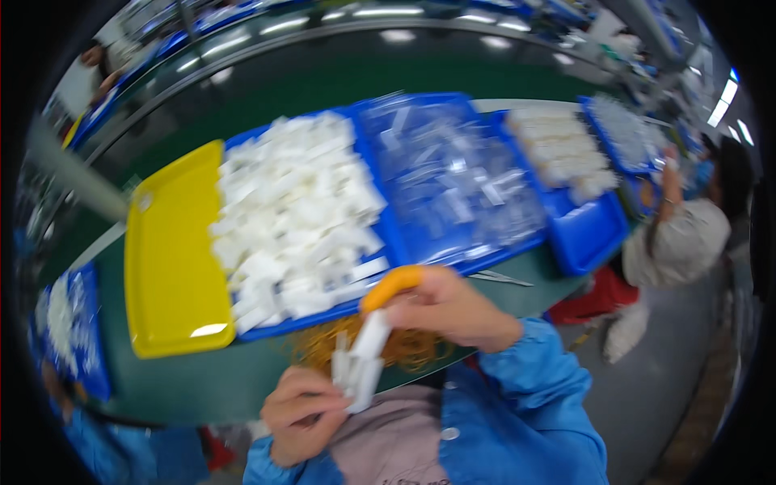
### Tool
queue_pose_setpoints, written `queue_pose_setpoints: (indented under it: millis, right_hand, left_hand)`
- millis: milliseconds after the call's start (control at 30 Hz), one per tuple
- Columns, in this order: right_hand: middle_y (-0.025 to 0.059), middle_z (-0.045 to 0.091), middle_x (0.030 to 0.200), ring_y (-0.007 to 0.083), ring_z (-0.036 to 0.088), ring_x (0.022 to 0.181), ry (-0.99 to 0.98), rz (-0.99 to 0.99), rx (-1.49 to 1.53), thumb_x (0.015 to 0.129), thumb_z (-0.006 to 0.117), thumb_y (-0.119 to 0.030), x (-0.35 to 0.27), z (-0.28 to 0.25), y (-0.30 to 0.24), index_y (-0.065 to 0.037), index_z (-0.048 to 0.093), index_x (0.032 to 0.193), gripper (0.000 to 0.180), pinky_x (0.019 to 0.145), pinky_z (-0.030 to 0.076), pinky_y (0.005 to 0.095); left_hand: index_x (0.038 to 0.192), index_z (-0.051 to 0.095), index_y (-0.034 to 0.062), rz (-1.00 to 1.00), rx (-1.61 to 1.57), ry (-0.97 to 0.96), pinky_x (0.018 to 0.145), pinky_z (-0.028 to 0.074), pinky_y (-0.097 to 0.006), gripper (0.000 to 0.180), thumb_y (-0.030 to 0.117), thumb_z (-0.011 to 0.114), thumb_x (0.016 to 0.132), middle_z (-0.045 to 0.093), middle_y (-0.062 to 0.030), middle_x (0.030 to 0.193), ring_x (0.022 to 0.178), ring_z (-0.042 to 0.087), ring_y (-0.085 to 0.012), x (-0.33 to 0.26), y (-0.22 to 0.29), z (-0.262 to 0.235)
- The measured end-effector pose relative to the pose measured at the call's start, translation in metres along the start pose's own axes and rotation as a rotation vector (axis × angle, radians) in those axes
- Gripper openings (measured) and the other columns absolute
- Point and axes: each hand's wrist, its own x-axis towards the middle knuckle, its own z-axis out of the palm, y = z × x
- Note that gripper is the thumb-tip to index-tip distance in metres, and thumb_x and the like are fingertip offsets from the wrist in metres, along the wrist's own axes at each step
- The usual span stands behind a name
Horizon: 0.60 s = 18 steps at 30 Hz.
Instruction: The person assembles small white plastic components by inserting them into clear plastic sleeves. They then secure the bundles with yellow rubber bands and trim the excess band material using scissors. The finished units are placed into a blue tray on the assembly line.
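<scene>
In front of my chest, my left hand [303,408] pinches the lower end of a few slim white pieces [365,378], blurred by motion. Reaching in from the right, my right hand [453,307] grips their upper end between thumb and a finger wearing an orange finger cover [392,286]. Whether the pieces are joined to each other I cannot tell. Just behind them, a heap of yellowish-brown rubber bands [416,349] lies on the green table. Beyond my hands, many similar white pieces [295,210] are piled in a blue tray [279,330].
A yellow tray [174,267] sits at the left. To the right, a blue tray holds clear plastic parts [461,174]; another holds rows of pale parts [558,145]. A thin pointed metal tool [503,279] lies near my right wrist. Co-workers sit at both sides, including a person's pale sleeve [687,242].
</scene>
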Motion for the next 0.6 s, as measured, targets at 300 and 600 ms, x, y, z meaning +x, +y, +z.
queue_pose_setpoints:
  millis: [300, 600]
  right_hand:
    - [0.0051, 0.063, 0.092, 0.0078, 0.060, 0.083, -0.129, -0.084, -0.153, 0.084, 0.065, -0.011, -0.009, 0.005, -0.004, 0.002, 0.059, 0.098, 0.020, 0.074, 0.048, 0.0213]
    - [0.0056, 0.063, 0.095, 0.0101, 0.060, 0.087, -0.320, -0.015, 0.023, 0.085, 0.064, -0.006, -0.008, 0.006, 0.015, 0.001, 0.059, 0.097, 0.015, 0.076, 0.050, 0.0234]
  left_hand:
    - [0.078, 0.065, -0.0008, -0.031, -0.010, -0.163, 0.061, 0.047, -0.033, 0.015, -0.002, 0.073, 0.064, 0.063, -0.0145, 0.084, 0.074, 0.059, -0.0281, 0.006, 0.033, 0.003]
    - [0.077, 0.063, -0.0013, 0.056, 0.014, -0.175, 0.064, 0.047, -0.034, 0.017, -0.006, 0.071, 0.063, 0.061, -0.0133, 0.083, 0.075, 0.059, -0.0264, 0.007, 0.037, 0.003]
